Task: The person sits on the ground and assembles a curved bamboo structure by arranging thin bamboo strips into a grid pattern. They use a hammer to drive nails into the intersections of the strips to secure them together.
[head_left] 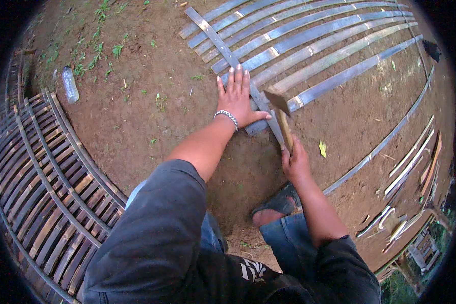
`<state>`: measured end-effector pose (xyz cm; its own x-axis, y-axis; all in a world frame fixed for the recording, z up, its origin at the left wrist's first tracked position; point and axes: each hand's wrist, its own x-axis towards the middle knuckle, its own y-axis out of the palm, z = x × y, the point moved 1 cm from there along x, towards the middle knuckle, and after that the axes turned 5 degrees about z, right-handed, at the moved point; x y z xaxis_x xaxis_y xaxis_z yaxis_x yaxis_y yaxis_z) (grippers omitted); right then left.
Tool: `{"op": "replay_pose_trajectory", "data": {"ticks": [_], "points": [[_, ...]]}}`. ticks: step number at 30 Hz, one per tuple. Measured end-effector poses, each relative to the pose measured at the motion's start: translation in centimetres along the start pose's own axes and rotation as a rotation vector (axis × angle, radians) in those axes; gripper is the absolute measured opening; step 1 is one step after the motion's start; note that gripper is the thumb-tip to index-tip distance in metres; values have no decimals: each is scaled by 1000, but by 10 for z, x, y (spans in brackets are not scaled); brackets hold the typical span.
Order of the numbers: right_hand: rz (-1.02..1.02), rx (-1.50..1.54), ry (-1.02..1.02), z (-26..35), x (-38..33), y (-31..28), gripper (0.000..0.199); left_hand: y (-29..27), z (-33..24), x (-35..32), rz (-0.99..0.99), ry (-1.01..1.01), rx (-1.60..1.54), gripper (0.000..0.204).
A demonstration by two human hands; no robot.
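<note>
A frame of long grey bamboo slats (309,52) lies on the ground, with a flat bamboo crosspiece (214,36) running over the slats' near ends. My left hand (235,99), a chain bracelet on its wrist, presses down on the crosspiece with its fingers stretched apart. Closed round a wooden handle, my right hand (296,161) holds a hammer (285,126). The hammer's dark, broad head is slightly blurred and appears just over the crosspiece's lower part, close to my left thumb. Whether it touches the bamboo I cannot tell.
A finished-looking bamboo slat panel (50,172) lies at the left, near a clear plastic bottle (70,85). One long strip (385,143) stretches across the dirt at the right. Beyond it are loose bamboo pieces (409,164). My sandalled foot (276,206) stands below the hammer.
</note>
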<state>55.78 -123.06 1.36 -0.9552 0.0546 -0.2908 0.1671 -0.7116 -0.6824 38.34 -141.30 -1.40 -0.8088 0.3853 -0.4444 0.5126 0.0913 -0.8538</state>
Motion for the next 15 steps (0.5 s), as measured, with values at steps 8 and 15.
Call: {"op": "replay_pose_trajectory", "data": {"ticks": [8, 15], "points": [[58, -32, 42, -10, 6, 1, 53, -2, 1, 0, -20, 2, -6, 146], [190, -96, 196, 0, 2, -2, 55, 4, 2, 2, -55, 16, -5, 145]]}}
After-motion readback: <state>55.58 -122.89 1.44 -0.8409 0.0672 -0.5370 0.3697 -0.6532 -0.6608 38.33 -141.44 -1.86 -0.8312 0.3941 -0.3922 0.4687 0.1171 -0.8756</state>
